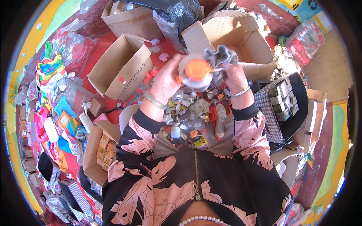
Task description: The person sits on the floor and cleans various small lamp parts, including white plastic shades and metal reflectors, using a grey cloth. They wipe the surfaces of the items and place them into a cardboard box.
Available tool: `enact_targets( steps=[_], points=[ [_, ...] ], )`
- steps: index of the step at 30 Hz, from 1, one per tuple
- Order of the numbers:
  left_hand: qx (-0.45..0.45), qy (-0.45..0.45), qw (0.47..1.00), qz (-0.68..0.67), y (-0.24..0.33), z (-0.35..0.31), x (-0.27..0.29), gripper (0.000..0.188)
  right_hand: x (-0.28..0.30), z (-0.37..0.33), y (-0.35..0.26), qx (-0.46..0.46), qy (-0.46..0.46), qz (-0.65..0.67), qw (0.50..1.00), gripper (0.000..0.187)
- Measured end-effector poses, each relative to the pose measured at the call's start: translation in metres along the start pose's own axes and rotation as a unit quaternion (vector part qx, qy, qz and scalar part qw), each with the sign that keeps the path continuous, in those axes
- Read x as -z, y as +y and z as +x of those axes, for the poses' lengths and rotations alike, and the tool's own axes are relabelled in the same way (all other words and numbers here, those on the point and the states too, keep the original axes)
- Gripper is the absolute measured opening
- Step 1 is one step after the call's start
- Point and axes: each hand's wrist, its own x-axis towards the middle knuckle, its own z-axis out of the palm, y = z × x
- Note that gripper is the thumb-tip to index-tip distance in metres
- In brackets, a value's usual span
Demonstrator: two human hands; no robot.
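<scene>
Jar (196,86): clear, glossy wall, glass or plastic (can't tell); cap (198,69): plastic-looking, approx. matt, blurred. Rag (223,59): rough, matt cloth. Carton (136,73): smooth, matt cardbd. Black bag (183,16): thin, crinkled plastic, v. glossy. Clear bag (307,42): transp. plastic film w/ shiny creases. Jacket (160,192): smooth cloth; zip (195,170): metal w/ sheen. Bangle (155,101) & beads (201,218): smooth, glossy, mat'l unclear.

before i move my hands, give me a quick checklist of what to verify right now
1. Left hand gripping the round orange-centred object: ok.
2. Right hand holding the grey cloth: ok.
3. Round orange-centred object's surface clean: cannot tell, it is blurred.
4. Space below the hands free of loose things: not ok, a pile of small items lies there.
5. Large cardboard box beyond the hands open: ok.
</scene>
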Motion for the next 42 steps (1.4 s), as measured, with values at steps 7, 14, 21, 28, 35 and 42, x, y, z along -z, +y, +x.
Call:
enact_targets(
  steps=[7, 14, 21, 28, 35, 42],
  points=[
    [-0.015, 0.050, 0.995, -0.084, -0.010, 0.001, 0.016, 0.029, 0.012, 0.003, -0.012, 0.039, 0.071, 0.143, 0.986, 0.029],
    [-0.115, 0.058, 0.991, -0.046, -0.013, 0.003, 0.008, 0.028, -0.011, -0.015, 0.006, 0.022, -0.015, -0.167, 0.986, 0.030],
    [-0.151, 0.035, 0.966, 0.207, -0.009, 0.000, 0.000, 0.023, -0.017, -0.022, 0.020, 0.008, 0.037, -0.014, 0.999, 0.038],
    [-0.054, 0.035, 0.986, 0.156, 0.006, 0.000, 0.000, 0.024, -0.016, -0.019, 0.008, 0.179, -0.018, -0.407, 0.896, 0.033],
    [-0.162, 0.093, 0.981, 0.050, 0.002, 0.006, 0.016, 0.024, -0.050, -0.019, 0.036, 0.077, -0.019, -0.037, 0.996, 0.031],
    [-0.315, 0.247, 0.913, -0.076, 0.087, 0.007, 0.071, 0.028, -0.037, -0.028, 0.037, -0.125, 0.073, -0.052, 0.988, 0.028]
  ],
)
